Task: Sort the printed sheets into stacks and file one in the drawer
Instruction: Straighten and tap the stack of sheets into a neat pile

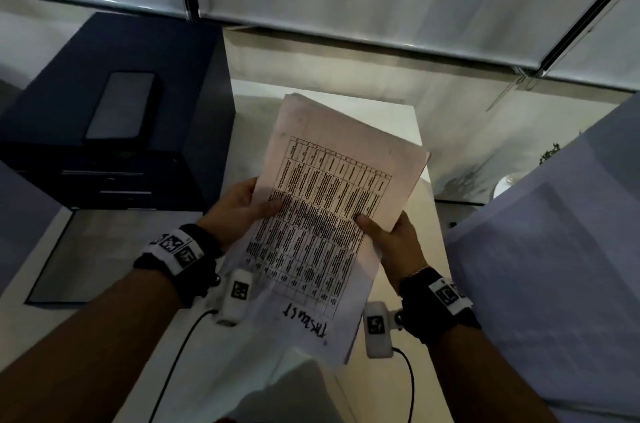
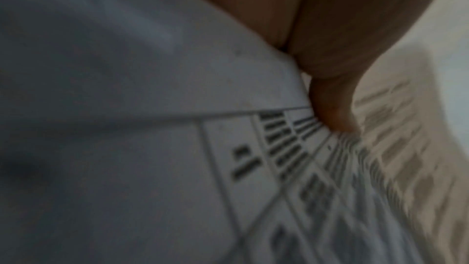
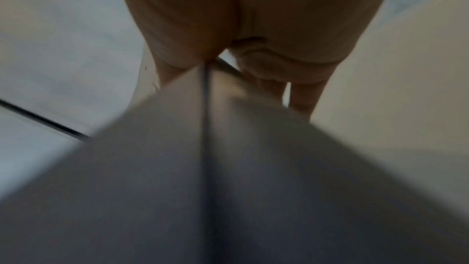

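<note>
While the left hand (image 1: 239, 208) pinches the near-left edge of the printed sheets (image 1: 332, 211), thumb on top, the right hand (image 1: 391, 239) grips their right edge (handwriting on the nearest margin), the sheaf raised above the white table (image 1: 419, 131), right of the dark drawer cabinet (image 1: 114, 159).

A pale, cream-white table (image 1: 408, 131) is seen below, stretching away toward the window blinds. At its left edge a dark blue drawer cabinet (image 1: 114, 131) is set, touching the tabletop's side; a dark flat slab (image 1: 121, 107) is laid on the cabinet's top. Whether anything rests directly on the table cannot be told.
</note>
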A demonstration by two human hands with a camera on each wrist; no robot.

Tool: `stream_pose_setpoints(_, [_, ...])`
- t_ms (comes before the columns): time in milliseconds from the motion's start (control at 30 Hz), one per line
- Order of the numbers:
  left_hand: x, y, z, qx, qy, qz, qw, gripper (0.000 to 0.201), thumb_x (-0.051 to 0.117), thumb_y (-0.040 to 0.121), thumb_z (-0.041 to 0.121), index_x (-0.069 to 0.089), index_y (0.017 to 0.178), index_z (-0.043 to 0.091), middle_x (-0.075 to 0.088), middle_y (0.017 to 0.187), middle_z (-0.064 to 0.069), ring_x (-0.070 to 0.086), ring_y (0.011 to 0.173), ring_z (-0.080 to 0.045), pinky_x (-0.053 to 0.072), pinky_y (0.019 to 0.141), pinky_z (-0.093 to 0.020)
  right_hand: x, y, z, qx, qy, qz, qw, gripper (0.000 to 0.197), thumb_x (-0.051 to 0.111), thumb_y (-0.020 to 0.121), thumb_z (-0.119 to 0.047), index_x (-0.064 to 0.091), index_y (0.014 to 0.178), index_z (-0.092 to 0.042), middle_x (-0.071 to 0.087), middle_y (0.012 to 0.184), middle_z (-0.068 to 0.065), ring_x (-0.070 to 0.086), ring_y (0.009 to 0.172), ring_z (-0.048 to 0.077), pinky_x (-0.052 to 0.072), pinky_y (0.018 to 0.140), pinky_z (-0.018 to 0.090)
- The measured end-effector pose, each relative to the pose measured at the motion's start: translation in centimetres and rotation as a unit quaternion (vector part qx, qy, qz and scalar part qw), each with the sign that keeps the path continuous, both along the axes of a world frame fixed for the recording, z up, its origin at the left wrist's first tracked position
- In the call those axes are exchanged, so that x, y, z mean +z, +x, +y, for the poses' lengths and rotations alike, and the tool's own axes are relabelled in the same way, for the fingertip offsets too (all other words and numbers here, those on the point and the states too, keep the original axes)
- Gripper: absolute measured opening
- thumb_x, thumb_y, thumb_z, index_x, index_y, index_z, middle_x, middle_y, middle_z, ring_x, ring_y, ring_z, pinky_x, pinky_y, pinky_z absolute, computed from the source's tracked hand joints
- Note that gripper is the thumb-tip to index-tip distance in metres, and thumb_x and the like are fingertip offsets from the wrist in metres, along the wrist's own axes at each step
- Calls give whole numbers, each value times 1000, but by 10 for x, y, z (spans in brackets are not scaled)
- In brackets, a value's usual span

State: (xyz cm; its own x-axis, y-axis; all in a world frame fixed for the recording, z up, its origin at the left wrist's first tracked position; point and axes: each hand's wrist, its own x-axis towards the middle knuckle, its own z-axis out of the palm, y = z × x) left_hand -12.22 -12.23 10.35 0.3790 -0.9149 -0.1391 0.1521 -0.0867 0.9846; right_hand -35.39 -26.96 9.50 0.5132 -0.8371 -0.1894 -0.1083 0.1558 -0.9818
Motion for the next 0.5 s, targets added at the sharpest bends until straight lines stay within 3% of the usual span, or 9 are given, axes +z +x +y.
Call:
stream_pose_setpoints(67, [-2, -4, 0, 25, -32, -27, 999, 46, 75, 80, 31, 62, 120, 11, 71, 115, -8, 68, 108, -18, 56, 90, -28, 17, 8, 2, -18, -10, -24, 1000, 37, 74, 79, -5, 65, 114, -16, 72, 108, -1, 70, 97, 14, 57, 82, 31])
stream_pose_setpoints(167, [-1, -14, -4, 112, -67, -135, 982, 36, 62, 92, 8, 55, 127, 3, 68, 117, -2, 65, 107, -6, 53, 88, -19, 39, 15, 7, -57, -56, -73, 994, 28, 75, 77, 3, 69, 104, -3, 76, 96, 2, 72, 90, 19, 59, 76, 32])
stream_pose_setpoints(233, [-6, -18, -5, 150, -67, -179, 970, 31, 59, 95, 10, 54, 126, 5, 67, 115, 2, 64, 106, -3, 52, 86, -16, 47, 17, 15, -58, -92, -81, 991, 23, 75, 76, 5, 70, 95, -7, 76, 83, -9, 72, 81, 8, 58, 70, 22])
stream_pose_setpoints(300, [-18, -20, -1, 146, -55, -203, 967, 32, 58, 96, 18, 53, 125, 5, 66, 110, 2, 63, 106, -10, 52, 83, -16, 45, 18, 22, -47, -103, -74, 991, 29, 76, 75, 6, 68, 93, -16, 75, 80, -17, 70, 77, 0, 56, 68, 17])
stream_pose_setpoints(367, [-32, -21, 5, 127, -52, -218, 966, 41, 58, 96, 25, 50, 125, -3, 62, 106, -5, 62, 109, -21, 50, 79, -16, 41, 17, 27, -44, -108, -65, 991, 34, 79, 73, 4, 68, 99, -15, 75, 84, -17, 71, 82, 2, 56, 69, 18])
stream_pose_setpoints(433, [-34, -21, 8, 122, -60, -180, 974, 52, 59, 95, 31, 45, 135, 2, 60, 125, -4, 57, 121, -16, 51, 92, -20, 36, 18, 28, -54, -114, -46, 991, 35, 81, 72, 1, 69, 104, -8, 76, 87, -13, 71, 85, 6, 55, 71, 19])
stream_pose_setpoints(500, [-28, -22, 7, 121, -58, -169, 977, 57, 58, 92, 38, 45, 139, 8, 59, 132, -2, 56, 124, -12, 50, 102, -33, 36, 20, 26, -54, -113, -38, 991, 34, 80, 74, -1, 70, 105, -6, 76, 86, -13, 71, 84, 6, 55, 71, 18])
